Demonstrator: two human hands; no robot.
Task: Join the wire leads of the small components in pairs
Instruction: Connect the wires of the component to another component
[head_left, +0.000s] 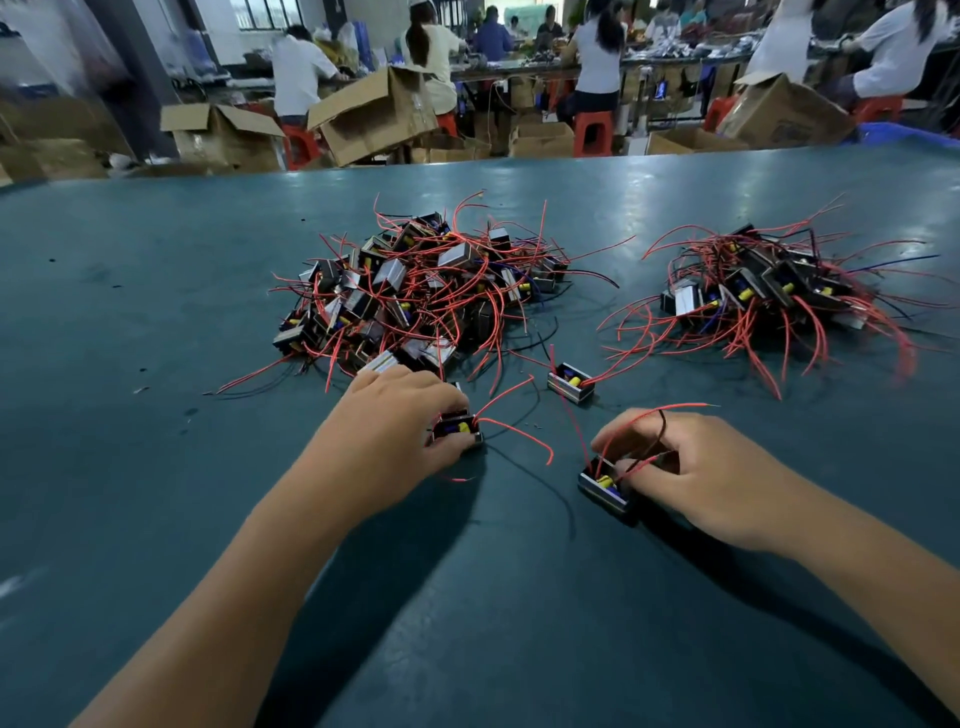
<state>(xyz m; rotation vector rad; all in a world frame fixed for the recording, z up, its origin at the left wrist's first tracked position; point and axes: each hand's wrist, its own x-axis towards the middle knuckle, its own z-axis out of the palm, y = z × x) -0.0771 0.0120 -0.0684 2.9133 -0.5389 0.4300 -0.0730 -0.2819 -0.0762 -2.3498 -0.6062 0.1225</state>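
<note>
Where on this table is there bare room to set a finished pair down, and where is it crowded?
Bare table lies left of the large pile, and near the front edge between the forearms. A narrower strip runs between the large pile and the right pile, though a loose component and stray leads sit in it. It is crowded around the left hand and right hand.

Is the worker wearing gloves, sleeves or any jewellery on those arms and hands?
No. Both forearms are bare as far as the picture shows, with no sleeve in view. The left hand and right hand have no gloves, rings, watch or wristband visible.
</note>
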